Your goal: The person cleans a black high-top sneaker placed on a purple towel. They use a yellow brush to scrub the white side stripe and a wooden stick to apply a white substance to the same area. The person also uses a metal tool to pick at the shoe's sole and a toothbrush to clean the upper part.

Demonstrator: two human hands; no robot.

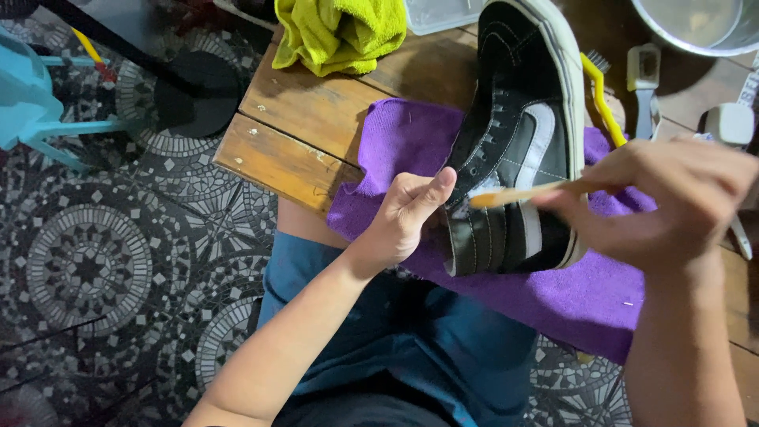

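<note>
A black high-top sneaker point(522, 134) with a white side stripe and white sole lies on a purple cloth point(411, 138) spread over a wooden table point(304, 119). My left hand point(407, 213) steadies the shoe at its heel end, thumb up against the black upper. My right hand point(672, 198) holds a thin wooden-handled brush point(514, 194), whose tip rests across the shoe's side near the stripe.
A yellow-green cloth point(340, 32) lies bunched at the table's far edge. A yellow-handled brush point(602, 99) and a white brush point(644, 83) lie right of the shoe. A metal bowl point(704, 28) stands far right. Patterned tile floor point(95, 261) and a blue stool point(32, 103) are on the left.
</note>
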